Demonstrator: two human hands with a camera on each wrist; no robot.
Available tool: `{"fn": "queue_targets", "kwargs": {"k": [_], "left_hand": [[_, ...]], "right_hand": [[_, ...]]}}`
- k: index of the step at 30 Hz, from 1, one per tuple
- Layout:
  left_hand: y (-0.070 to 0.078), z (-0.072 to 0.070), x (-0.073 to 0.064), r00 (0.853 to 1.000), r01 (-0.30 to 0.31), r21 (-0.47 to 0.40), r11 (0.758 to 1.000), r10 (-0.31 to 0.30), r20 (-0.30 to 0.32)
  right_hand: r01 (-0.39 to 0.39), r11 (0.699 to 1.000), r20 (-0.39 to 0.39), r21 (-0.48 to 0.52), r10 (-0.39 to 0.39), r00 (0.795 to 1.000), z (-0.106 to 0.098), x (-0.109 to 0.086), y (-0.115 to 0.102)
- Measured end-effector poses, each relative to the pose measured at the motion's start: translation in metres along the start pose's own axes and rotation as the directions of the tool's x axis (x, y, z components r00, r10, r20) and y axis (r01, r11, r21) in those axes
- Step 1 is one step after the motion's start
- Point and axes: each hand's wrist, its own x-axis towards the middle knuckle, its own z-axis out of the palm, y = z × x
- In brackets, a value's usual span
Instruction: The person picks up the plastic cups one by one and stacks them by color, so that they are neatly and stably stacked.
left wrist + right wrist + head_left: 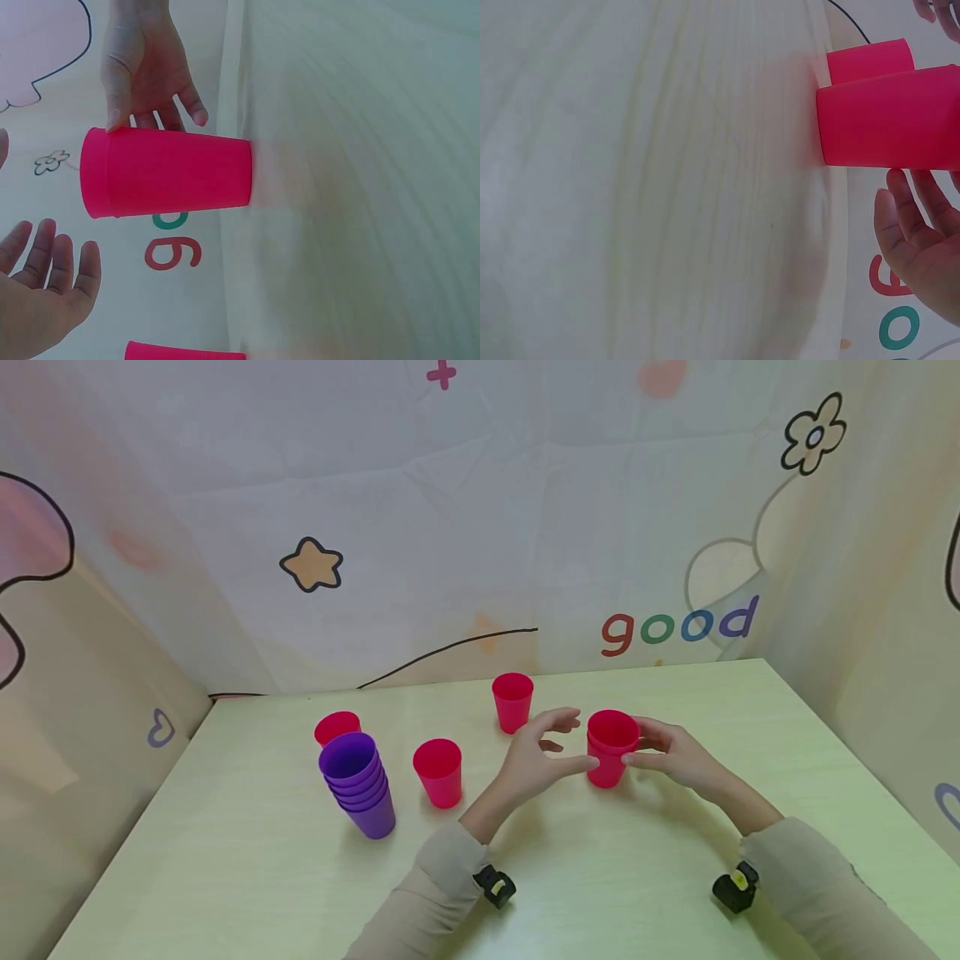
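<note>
Two nested red cups (pixel 606 770) stand upright on the table, one rim just above the other. My left hand (pixel 542 753) is at their left side with its fingers spread and holds nothing; its thumb tip comes close to the cups. On the opposite side, my right hand (pixel 675 756) reaches around with loosely bent fingers, its tips at or very near the cup wall. In the left wrist view, the right hand (pixel 150 67) is by the rim of the red cup (pixel 172 172). From the right wrist, the fingers lie beside the red cup (pixel 892 124) without gripping it.
A stack of several purple cups (pixel 375 818) stands at the left, partly hiding a red cup (pixel 337 725) behind it. Single red cups stand left of centre (pixel 441 781) and at the back (pixel 513 706). A patterned cloth (pixel 450 543) hangs behind the table (pixel 225 877).
</note>
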Motion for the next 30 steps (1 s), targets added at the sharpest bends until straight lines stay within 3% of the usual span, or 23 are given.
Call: {"fn": "queue_targets", "kwargs": {"k": [6,15,22,30], "left_hand": [[0.005,-0.008,-0.010,0.999,-0.028,-0.004,1.000,0.028,0.018],[0.006,-0.022,-0.026,1.000,-0.019,0.033,0.999,0.018,0.020],[0.007,-0.033,-0.039,0.998,-0.062,0.058,0.996,0.063,-0.020],[0.010,-0.048,-0.053,0.987,-0.104,0.089,0.991,0.114,-0.117]], "right_hand": [[0.002,1.000,-0.001,-0.014,-0.002,1.000,0.000,0.000,-0.001],[0.000,1.000,0.011,-0.008,0.000,1.000,0.000,0.001,-0.002],[0.001,1.000,0.020,-0.014,0.000,1.000,-0.002,0.002,-0.001],[0.004,1.000,0.030,-0.021,-0.003,1.000,-0.003,0.002,-0.003]]}}
